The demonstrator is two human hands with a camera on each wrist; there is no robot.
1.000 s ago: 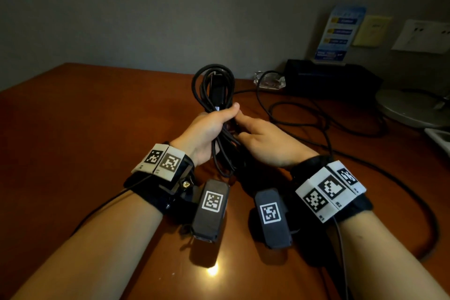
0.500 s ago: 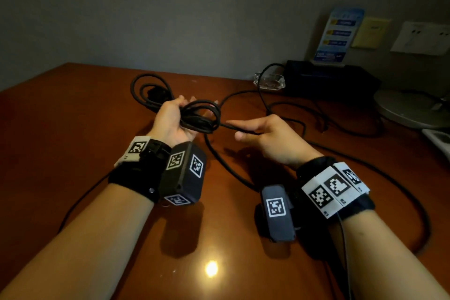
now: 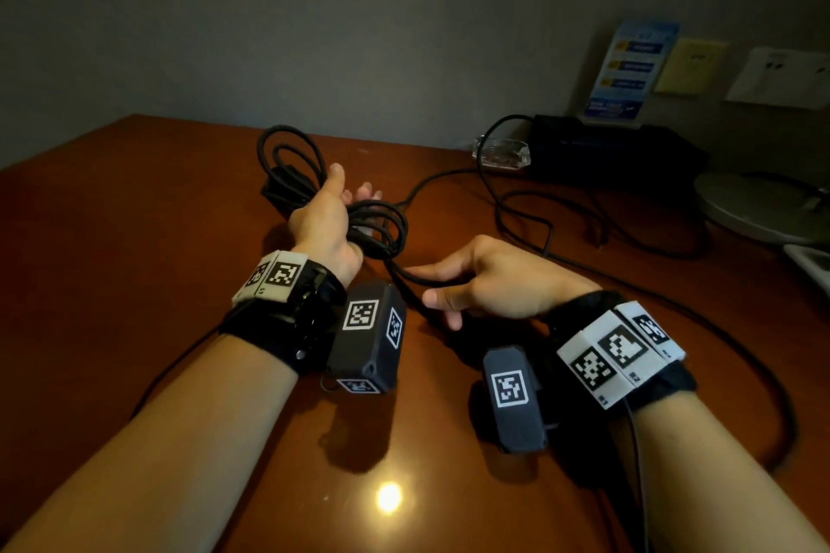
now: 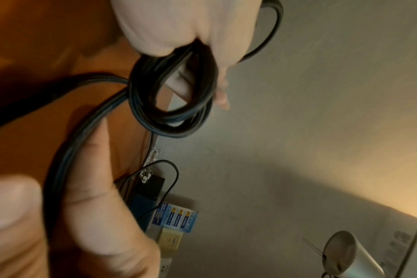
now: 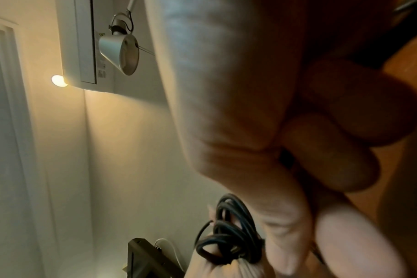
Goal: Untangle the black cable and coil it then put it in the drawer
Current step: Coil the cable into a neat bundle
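Note:
My left hand (image 3: 348, 198) grips a bundle of black cable (image 3: 381, 227) above the wooden desk (image 3: 134, 260). Loops stick out on both sides of the fist, and the left wrist view shows the coil (image 4: 171, 105) hanging under the palm. One strand leaves the coil and runs to my right hand (image 3: 424, 283), which pinches it between thumb and forefinger. From there the cable trails off in a wide curve (image 3: 786, 418) over the desk at the right. In the right wrist view the coil (image 5: 229, 235) shows below my right hand. No drawer is in view.
Against the wall at the back right stand a black box (image 3: 606, 144), a blue card (image 3: 629, 67) and a clear glass dish (image 3: 503, 153). A round lamp base (image 3: 763, 207) sits at the right edge. Thinner black wires (image 3: 539, 216) lie near it. Wall sockets (image 3: 781, 76) are above.
The hands were together with the coil upright. My left hand has carried the coil to the left and turned it sideways; my right hand has slid back along the loose strand.

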